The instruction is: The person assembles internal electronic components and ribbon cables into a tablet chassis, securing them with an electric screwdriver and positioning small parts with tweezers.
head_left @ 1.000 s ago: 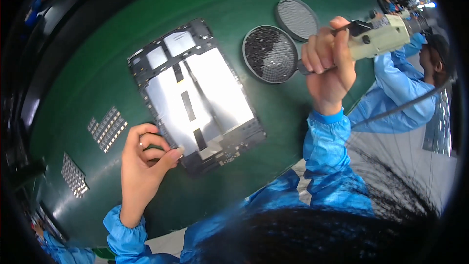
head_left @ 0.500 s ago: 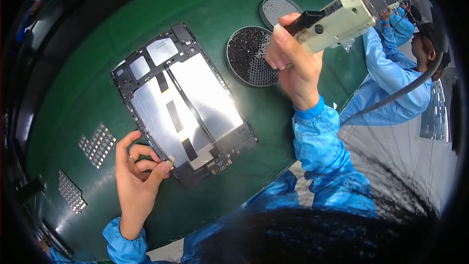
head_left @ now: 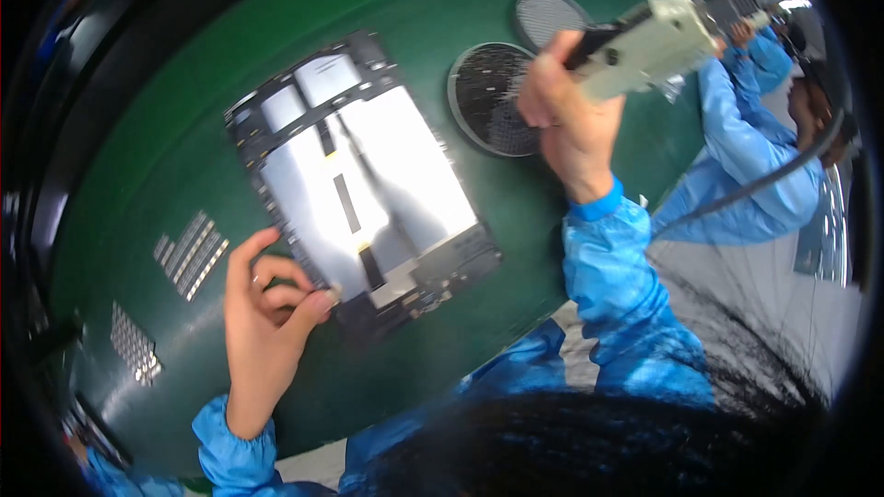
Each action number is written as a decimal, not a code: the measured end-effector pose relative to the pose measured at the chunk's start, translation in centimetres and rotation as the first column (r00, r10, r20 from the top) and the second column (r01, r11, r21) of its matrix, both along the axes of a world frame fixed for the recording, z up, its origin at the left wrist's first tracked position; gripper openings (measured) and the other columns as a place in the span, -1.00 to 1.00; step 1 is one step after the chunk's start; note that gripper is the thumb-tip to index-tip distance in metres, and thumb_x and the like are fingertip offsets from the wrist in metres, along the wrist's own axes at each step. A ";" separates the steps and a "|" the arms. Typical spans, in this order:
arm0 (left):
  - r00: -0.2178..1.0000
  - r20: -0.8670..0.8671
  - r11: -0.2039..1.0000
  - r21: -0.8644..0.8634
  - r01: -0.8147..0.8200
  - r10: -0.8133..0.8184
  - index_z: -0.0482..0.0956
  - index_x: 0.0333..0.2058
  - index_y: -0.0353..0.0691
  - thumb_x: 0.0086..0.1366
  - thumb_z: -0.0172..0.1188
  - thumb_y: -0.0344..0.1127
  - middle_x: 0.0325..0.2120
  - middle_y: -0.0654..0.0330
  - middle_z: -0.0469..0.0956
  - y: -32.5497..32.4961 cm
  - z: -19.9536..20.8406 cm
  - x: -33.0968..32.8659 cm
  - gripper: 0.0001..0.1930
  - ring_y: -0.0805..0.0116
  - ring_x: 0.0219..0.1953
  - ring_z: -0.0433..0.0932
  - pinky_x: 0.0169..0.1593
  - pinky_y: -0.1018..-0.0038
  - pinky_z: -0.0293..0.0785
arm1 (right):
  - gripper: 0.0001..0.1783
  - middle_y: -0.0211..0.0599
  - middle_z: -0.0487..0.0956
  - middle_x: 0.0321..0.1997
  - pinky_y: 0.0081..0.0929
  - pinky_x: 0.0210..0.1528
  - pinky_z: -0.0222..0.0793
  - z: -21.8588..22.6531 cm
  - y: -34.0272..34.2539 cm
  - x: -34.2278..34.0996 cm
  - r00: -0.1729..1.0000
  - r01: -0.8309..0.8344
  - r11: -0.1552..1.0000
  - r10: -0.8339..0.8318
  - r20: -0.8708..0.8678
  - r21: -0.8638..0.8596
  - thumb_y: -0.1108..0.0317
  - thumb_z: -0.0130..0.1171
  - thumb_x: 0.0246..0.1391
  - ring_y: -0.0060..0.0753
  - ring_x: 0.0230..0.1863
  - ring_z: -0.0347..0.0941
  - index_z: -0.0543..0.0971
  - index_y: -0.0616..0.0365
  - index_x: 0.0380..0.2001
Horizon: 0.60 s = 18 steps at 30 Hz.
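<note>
An opened tablet (head_left: 433, 170), its silvery battery panels and black strips exposed, lies aslant on the green table. My left hand (head_left: 267, 299) grips its lower left edge, the thumb at the corner and the fingers bent along the side. In my right hand (head_left: 575, 124) is a cream electric screwdriver (head_left: 649, 51) with a black lever, held above the table to the right of the tablet. Its working tip is hidden behind my fingers. Close by that hand sits a round dish (head_left: 488, 97) holding many tiny black screws.
Behind the dish of screws is a second round grey dish (head_left: 550, 18). Two sheets of small parts (head_left: 191, 256) (head_left: 135, 345) lie on the left. A thick grey cable (head_left: 769, 186) hangs at the right, near co-workers in blue (head_left: 750, 170).
The whole view has shifted and blurred, so the tablet, dishes and co-workers appear a little farther right. Both hands keep their holds.
</note>
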<state>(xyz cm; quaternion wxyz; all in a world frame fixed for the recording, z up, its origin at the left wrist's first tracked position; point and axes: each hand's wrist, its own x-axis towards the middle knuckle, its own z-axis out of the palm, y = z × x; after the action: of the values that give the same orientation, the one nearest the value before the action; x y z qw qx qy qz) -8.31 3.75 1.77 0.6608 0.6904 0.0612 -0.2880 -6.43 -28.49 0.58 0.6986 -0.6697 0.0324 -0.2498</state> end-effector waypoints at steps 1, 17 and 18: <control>0.999 0.012 0.999 0.015 0.035 -0.035 0.16 0.24 -0.29 0.16 0.29 -0.70 -0.31 0.16 0.43 0.0 -0.2 0.1 -0.29 0.47 -0.37 0.61 -0.27 0.60 0.58 | -0.75 -0.49 0.31 -0.60 -0.54 -0.60 0.10 0.0 -0.3 -0.2 1.000 0.010 1.000 -0.010 0.018 -0.018 0.29 0.26 0.22 -0.62 -0.66 0.16 0.39 0.16 -0.29; 0.960 0.244 0.989 -0.024 0.146 -0.135 0.21 0.16 -0.23 0.14 0.41 -0.43 -0.33 0.09 0.54 1.7 -2.4 0.0 -0.33 0.32 -0.47 0.60 -0.35 0.44 0.51 | -0.55 -0.53 0.34 -0.50 -0.56 -0.65 0.27 3.8 15.1 -2.6 0.858 -0.513 0.858 0.513 0.023 -0.005 0.52 0.22 0.18 -0.55 -0.64 0.24 0.29 -0.12 0.03; 0.963 0.237 0.990 -0.034 0.136 -0.125 0.21 0.16 -0.23 0.14 0.41 -0.43 -0.33 0.09 0.54 1.7 -2.7 -0.1 -0.33 0.32 -0.47 0.60 -0.35 0.44 0.51 | -0.56 -0.52 0.33 -0.50 -0.56 -0.67 0.24 3.5 15.7 -2.4 0.863 -0.504 0.859 0.504 -0.025 -0.087 0.51 0.23 0.18 -0.55 -0.68 0.20 0.29 -0.12 0.02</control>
<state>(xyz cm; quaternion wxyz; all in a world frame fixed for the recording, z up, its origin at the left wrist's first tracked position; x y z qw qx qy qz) -8.39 5.49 -0.90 0.6600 0.7054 -0.0701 -0.2488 -8.86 -12.75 4.10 0.7084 -0.6861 -0.1547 -0.0592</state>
